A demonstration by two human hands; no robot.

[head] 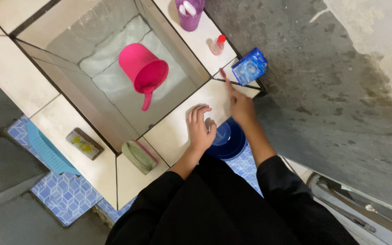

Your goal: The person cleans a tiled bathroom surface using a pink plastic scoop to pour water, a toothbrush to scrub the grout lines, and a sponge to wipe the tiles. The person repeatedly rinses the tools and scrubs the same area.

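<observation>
Head view: left hand [200, 129] flat, empty, braced on tiled ledge [171, 134]; right hand [240, 105] empty, 1 finger out toward blue packet [249, 66].

1. A pink dipper [142, 71] is floating tilted in the tiled water tank [114, 50];
2. a purple cup [189, 14] is standing on the far ledge, a small red-capped bottle [217, 45] sitting near it;
3. a green sponge [139, 156] and a brown soap bar [85, 143] are lying on the near ledge;
4. a light blue dustpan [46, 152] is resting on the blue patterned floor [66, 195].
</observation>
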